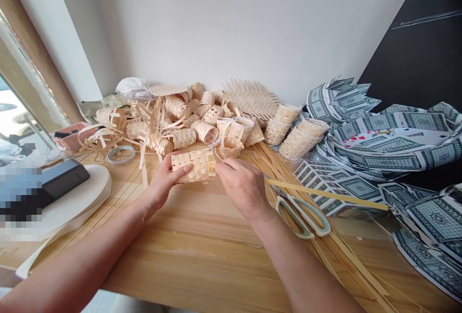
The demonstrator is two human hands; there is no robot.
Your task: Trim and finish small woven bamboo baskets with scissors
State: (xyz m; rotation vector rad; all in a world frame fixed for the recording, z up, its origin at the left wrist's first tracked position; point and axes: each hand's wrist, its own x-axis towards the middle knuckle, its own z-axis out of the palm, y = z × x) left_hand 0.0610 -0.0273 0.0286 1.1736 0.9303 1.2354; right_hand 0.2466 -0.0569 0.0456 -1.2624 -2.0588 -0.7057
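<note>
A small basket woven from pale flat strips (191, 164) lies on its side in the air above the table. My left hand (168, 178) is closed round its left end, thumb on the near wall. At the basket's right end, my right hand (241, 183) pinches a narrow yellowish strip (325, 195), its fingertips close to the weave. A long length of strip shows on the far side of that hand, running right toward the playing-card pieces. Scissors with pale green and white handles (317, 219) lie beside my right wrist.
Behind my hands is a heap of woven baskets (176, 106). Tape (121, 154), a pink container (72, 136) and a roll of white band (99, 183) are on the left. Folded playing-card pieces (390, 127) fill the right. Loose strips (346, 250) cross the wooden table (187, 255).
</note>
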